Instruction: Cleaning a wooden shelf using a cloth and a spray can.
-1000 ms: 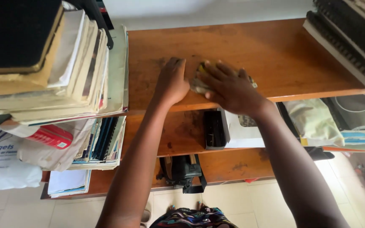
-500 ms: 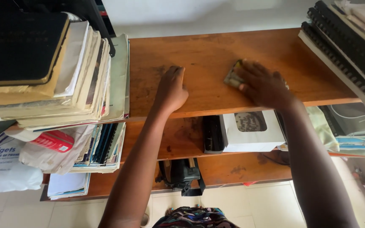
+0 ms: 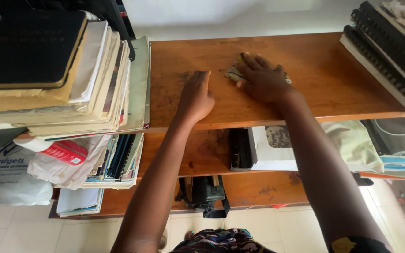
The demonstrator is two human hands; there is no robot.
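Nearest, below the reddish-brown wooden top shelf point(image 3: 324, 70), a black flat device point(image 3: 240, 149) and a white paper box point(image 3: 273, 150) sit on the second shelf, just under the top shelf's front edge. On the top shelf near that edge, the left hand point(image 3: 197, 97) lies flat and empty, fingers together, palm down on the wood. Further back on the top shelf, the right hand point(image 3: 262, 82) presses down with spread fingers on a crumpled yellowish-grey cloth point(image 3: 235, 74), which lies under its palm and pokes out beside its thumb, while a tall stack of worn books and papers point(image 3: 71, 79) fills the shelf's left end and black spiral-bound notebooks point(image 3: 390, 51) its right end.
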